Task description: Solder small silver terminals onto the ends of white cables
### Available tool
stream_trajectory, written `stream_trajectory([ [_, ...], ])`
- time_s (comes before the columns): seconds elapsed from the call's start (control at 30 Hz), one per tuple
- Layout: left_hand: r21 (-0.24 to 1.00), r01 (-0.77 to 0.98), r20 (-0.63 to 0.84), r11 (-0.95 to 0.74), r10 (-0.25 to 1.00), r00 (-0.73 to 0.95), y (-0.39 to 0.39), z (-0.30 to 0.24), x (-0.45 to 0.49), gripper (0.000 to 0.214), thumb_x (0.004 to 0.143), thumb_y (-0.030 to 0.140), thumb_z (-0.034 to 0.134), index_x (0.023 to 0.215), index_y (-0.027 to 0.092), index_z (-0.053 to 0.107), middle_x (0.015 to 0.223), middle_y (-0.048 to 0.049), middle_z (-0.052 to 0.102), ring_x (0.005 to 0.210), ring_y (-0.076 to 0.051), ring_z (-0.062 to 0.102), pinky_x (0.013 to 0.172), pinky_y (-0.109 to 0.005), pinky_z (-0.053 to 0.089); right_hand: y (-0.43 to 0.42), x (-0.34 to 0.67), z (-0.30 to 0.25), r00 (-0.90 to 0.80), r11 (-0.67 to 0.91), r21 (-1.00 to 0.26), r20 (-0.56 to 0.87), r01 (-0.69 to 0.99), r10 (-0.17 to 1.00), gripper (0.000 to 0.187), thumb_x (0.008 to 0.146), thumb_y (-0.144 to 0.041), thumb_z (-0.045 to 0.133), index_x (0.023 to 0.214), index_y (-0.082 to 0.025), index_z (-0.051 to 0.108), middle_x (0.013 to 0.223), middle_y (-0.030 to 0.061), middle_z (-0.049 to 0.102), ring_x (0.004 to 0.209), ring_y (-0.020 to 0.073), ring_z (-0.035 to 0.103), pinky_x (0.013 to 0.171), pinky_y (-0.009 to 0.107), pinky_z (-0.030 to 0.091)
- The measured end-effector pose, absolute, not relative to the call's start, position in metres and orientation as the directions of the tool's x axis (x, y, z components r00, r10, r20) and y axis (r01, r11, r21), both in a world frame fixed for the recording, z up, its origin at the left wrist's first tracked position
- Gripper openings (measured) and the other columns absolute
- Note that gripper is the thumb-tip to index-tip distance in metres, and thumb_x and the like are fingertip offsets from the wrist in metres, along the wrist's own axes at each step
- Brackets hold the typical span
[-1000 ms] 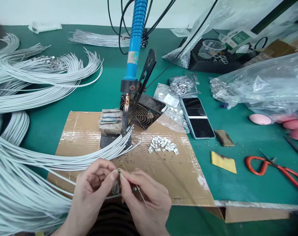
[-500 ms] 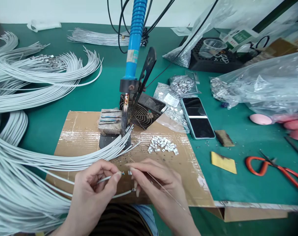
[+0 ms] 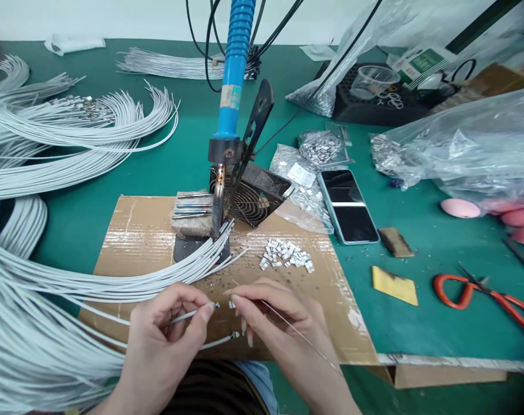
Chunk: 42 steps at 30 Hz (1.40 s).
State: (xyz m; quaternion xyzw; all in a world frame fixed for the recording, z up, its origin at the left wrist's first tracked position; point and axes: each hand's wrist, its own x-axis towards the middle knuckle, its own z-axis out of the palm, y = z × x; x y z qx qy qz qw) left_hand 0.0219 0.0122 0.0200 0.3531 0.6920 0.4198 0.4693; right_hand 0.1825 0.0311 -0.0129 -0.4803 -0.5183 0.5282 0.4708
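My left hand (image 3: 166,340) pinches a white cable (image 3: 184,316) close to its stripped end, thumb against forefinger. Facing that end across a small gap is a tiny metal connector (image 3: 232,304), held in the fingertips of my right hand (image 3: 287,328). A thin wire, which looks like solder (image 3: 302,336), also runs through the right hand and slants back over its palm side. Below the gap lies another white cable (image 3: 218,342) with a metal piece on its end. Loose metal connectors (image 3: 286,255) are piled on the cardboard (image 3: 322,300) beyond my right hand.
A blue-handled soldering iron (image 3: 233,69) points down in its stand above a small block (image 3: 192,214). White cable bundles (image 3: 49,323) fill the left side. To the right are a phone (image 3: 349,206), a yellow sponge (image 3: 394,285), orange-handled pliers (image 3: 482,288) and plastic bags (image 3: 473,138).
My right hand has shifted slightly right with the connector and thin wire, widening the gap to the cable end. The left hand has stayed nearly still.
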Motion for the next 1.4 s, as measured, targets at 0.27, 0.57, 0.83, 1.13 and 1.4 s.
stream_trajectory([
  [0.27, 0.903, -0.054, -0.424, 0.427, 0.861, -0.282, 0.015, 0.021, 0.021, 0.013, 0.072, 0.028, 0.081, 0.065, 0.019, 0.074, 0.054, 0.005, 0.06, 0.05, -0.008, 0.049, 0.048, -0.015, 0.04, 0.018, 0.166, -0.018, -0.107, -0.3, -0.906, -0.281, -0.298, 0.954, 0.008, 0.084, -0.022, 0.085, 0.084, -0.028, 0.09, 0.068, -0.002, 0.067, 0.049, 0.0046, 0.058, 0.048, 0.013, 0.048],
  [0.57, 0.92, -0.02, -0.384, 0.391, 0.891, -0.243, 0.015, 0.018, 0.02, 0.013, 0.075, 0.025, 0.081, 0.067, 0.02, 0.073, 0.056, 0.0047, 0.062, 0.051, -0.009, 0.052, 0.05, -0.017, 0.043, 0.015, 0.159, -0.023, -0.021, -0.27, -0.909, -0.278, -0.318, 0.96, 0.008, 0.082, -0.028, 0.088, 0.077, -0.022, 0.086, 0.067, -0.0016, 0.066, 0.048, 0.0075, 0.058, 0.045, 0.016, 0.05],
  [0.83, 0.904, -0.066, -0.425, 0.421, 0.876, -0.227, 0.015, 0.015, 0.02, 0.016, 0.076, 0.027, 0.084, 0.07, 0.018, 0.073, 0.058, 0.0043, 0.063, 0.054, -0.009, 0.052, 0.051, -0.018, 0.039, 0.004, 0.151, -0.023, 0.136, -0.045, -0.995, -0.057, -0.085, 0.989, 0.014, 0.088, -0.015, 0.079, 0.084, -0.025, 0.087, 0.067, -0.0003, 0.072, 0.054, 0.0125, 0.064, 0.05, 0.022, 0.052],
  [1.13, 0.887, -0.093, -0.461, 0.451, 0.865, -0.197, 0.018, 0.016, 0.018, 0.017, 0.074, 0.024, 0.085, 0.069, 0.017, 0.071, 0.056, 0.0073, 0.053, 0.052, -0.007, 0.038, 0.049, -0.015, 0.032, 0.005, 0.155, -0.032, 0.083, 0.353, -0.922, 0.369, 0.161, 0.926, 0.043, 0.085, 0.007, 0.073, 0.109, -0.028, 0.083, 0.086, 0.0024, 0.081, 0.069, 0.0168, 0.073, 0.064, 0.028, 0.06],
  [1.4, 0.876, -0.068, -0.478, 0.477, 0.844, -0.242, 0.02, 0.017, 0.02, 0.013, 0.07, 0.023, 0.084, 0.067, 0.017, 0.073, 0.054, 0.0071, 0.055, 0.051, -0.007, 0.044, 0.049, -0.016, 0.035, 0.008, 0.164, -0.028, 0.204, 0.128, -0.989, 0.141, 0.077, 0.969, 0.021, 0.088, -0.009, 0.078, 0.091, -0.029, 0.086, 0.071, -0.001, 0.076, 0.058, 0.0141, 0.068, 0.059, 0.025, 0.059],
])
